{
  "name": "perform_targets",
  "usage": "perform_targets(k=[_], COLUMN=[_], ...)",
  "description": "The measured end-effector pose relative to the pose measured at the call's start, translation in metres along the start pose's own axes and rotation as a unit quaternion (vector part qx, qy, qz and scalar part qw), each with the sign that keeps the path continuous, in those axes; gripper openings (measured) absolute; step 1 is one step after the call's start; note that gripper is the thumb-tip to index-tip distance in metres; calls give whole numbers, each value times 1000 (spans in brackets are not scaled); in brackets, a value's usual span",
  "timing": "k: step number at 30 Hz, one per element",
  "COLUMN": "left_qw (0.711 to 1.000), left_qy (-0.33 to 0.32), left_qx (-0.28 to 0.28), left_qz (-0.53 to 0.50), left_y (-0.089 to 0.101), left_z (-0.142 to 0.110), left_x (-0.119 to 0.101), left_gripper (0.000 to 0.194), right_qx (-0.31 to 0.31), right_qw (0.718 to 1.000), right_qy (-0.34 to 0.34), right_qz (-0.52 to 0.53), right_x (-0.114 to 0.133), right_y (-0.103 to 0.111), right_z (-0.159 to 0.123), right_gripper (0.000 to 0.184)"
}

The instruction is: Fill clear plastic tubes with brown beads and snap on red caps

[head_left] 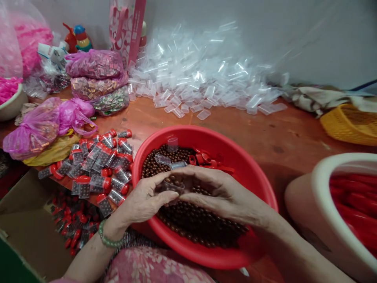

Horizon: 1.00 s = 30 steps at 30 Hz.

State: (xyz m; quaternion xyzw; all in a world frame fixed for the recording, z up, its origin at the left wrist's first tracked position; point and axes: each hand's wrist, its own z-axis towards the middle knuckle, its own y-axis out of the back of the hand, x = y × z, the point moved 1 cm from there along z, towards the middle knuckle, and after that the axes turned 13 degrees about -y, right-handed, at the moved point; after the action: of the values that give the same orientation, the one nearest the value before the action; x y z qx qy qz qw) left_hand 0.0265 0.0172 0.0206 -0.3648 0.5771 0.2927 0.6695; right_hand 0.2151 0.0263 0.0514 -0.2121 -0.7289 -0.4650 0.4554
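A red plastic basin (253, 173) sits in front of me, filled with small brown beads (200, 224), a few red caps (206, 159) and a couple of clear tubes. My left hand (145, 198) is closed on a small clear tube (172, 184) partly filled with brown beads, held over the basin. My right hand (220, 192) curls over the tube from the right, fingers bent together against it; what they pinch is hidden.
Several filled red-capped tubes (100, 165) lie heaped left of the basin, more in a cardboard box (26, 228) below. Clear empty tubes (200, 78) pile at the back. Pink bags (47, 125) at left, a white tub of red caps (353, 200) and a yellow basket (350, 124) at right.
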Motion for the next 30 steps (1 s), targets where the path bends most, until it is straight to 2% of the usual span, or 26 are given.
perform_targets(k=[5,9,13,16,23,30], left_qw=[998,997,996,997,996,993], left_qy=[-41,-30,1,10,-10,13], left_qx=[-13,-22,-15,-15,5,-2], left_qz=[35,65,84,82,90,114], left_y=[-2,-3,-3,-4,-3,-4], left_z=[1,2,4,5,6,10], left_x=[2,2,0,-1,2,-1], left_gripper=[45,44,40,37,36,26], right_qx=[-14,-44,-67,-50,-17,-16], right_qw=[1000,998,994,995,999,994], right_qy=[14,-1,-19,-37,-10,-69], right_qz=[10,46,87,75,32,86], right_x=[3,-4,-12,-13,-13,-16], right_y=[-5,-10,-9,-6,-6,-4], right_z=[6,7,3,2,8,1], right_gripper=[22,10,13,15,15,29])
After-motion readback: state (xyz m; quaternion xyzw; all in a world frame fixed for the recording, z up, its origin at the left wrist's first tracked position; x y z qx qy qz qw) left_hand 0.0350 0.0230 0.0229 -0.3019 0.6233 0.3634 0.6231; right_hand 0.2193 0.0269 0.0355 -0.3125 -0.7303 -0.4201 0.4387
